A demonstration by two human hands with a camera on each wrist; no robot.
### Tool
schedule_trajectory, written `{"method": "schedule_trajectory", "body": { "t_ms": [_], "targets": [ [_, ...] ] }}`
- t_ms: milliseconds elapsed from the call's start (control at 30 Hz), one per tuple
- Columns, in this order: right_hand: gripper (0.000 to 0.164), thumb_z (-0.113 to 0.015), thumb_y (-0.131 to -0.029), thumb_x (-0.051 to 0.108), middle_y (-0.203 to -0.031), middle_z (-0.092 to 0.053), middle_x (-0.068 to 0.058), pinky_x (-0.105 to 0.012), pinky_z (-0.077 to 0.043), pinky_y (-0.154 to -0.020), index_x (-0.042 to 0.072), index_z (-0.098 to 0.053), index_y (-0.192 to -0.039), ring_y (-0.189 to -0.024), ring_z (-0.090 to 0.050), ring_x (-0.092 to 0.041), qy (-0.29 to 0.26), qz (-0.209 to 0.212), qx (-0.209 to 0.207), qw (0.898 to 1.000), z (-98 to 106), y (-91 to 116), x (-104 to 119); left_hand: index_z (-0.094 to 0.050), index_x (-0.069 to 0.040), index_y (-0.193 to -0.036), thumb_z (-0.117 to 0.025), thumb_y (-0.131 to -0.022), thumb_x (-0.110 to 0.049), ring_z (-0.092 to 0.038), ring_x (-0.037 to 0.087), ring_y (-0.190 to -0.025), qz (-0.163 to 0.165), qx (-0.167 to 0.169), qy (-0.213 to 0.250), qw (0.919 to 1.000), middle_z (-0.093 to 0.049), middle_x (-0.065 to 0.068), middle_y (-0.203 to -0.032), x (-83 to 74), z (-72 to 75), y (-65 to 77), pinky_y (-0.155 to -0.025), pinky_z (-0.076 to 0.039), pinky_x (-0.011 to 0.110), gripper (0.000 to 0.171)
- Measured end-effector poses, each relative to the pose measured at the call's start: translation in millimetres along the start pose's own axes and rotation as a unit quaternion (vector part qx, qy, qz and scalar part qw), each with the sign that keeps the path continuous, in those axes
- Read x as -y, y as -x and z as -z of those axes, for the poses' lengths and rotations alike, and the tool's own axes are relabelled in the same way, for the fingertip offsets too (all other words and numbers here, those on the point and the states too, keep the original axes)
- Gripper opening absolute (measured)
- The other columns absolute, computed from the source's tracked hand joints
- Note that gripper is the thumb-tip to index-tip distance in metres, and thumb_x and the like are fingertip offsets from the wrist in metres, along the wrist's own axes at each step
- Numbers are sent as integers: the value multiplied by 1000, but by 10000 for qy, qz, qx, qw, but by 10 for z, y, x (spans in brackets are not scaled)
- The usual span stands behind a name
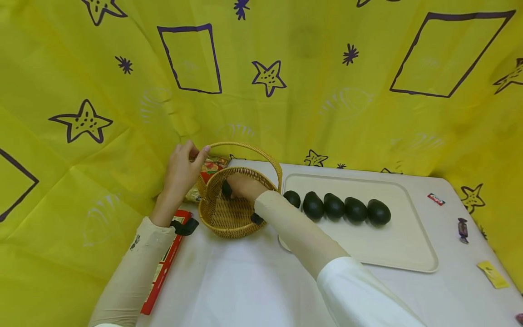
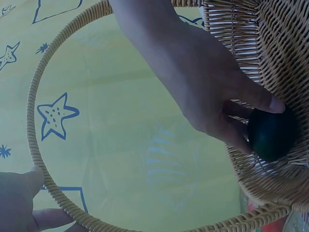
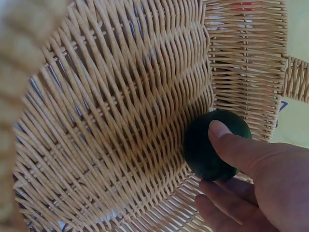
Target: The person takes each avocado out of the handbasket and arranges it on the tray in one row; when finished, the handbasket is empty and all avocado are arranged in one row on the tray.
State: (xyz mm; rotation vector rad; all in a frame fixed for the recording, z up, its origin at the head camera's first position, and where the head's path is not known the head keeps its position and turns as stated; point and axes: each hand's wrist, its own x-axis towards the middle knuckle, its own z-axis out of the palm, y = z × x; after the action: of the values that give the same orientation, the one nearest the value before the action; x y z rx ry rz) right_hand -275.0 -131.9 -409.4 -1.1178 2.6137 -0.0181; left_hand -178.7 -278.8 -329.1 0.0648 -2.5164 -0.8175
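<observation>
My right hand (image 1: 244,185) reaches down into a wicker basket (image 1: 233,232) and grips a dark green avocado (image 3: 203,150) between thumb and fingers. The avocado is close to the basket's woven floor and side wall, as the right wrist view shows. On the left, my left hand (image 1: 180,169) pinches the basket's arched handle (image 1: 253,148) between thumb and fingers. Beside the basket, several more avocados (image 1: 334,206) lie in a row on a cream tray (image 1: 402,243), the leftmost one partly covered by my right sleeve.
A red box (image 1: 163,272) lies left of the basket, under my left forearm. Colourful food packets (image 1: 212,165) sit behind the basket. At the right table edge are a small red wrapper (image 1: 436,199), a dark candy (image 1: 463,230) and a yellow sachet (image 1: 493,274). Yellow curtain (image 1: 302,113) encloses the table.
</observation>
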Motion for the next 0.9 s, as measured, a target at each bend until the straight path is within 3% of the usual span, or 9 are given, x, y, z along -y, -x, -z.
{"method": "schedule_trajectory", "body": {
  "t_ms": [300,533,767,900],
  "targets": [
    [38,-73,-102,22,-133,-69,-13,-35,-53,-103,3,-66,-133,-124,-66,-26,-160,-20,-30,9999,-17,-34,-3,-59,-3,-98,-55,-109,-50,-55,36,-93,-26,-14,-87,10000,-59,19,-100,16,5,-4,-81,-44,50,48],
    [37,-74,-101,23,-134,-68,-13,-37,-52,-105,4,-64,-131,-125,-65,-27,-1010,-3,-142,9948,-51,-39,-83,-59,-3,-97,-56,-109,-48,-55,35,-92,-41,-33,-54,10000,-59,19,-99,14,0,-3,-79,-43,47,47],
    [51,-70,-104,25,-152,-57,-16,-43,-45,-116,5,-54,-149,-141,-55,-32,-1327,84,-105,9911,69,103,-105,-58,-3,-96,-55,-109,-49,-54,35,-91,-25,12,-13,10000,-58,19,-99,-2,-10,0,-79,-42,47,48],
    [46,-68,-105,24,-148,-61,-13,-40,-46,-115,8,-57,-146,-139,-57,-29,-1297,397,-225,9905,141,228,-87,-57,-4,-94,-55,-109,-50,-52,34,-88,-19,-9,-18,10000,-56,18,-96,0,-7,5,-76,-39,43,48]
  ]
}}
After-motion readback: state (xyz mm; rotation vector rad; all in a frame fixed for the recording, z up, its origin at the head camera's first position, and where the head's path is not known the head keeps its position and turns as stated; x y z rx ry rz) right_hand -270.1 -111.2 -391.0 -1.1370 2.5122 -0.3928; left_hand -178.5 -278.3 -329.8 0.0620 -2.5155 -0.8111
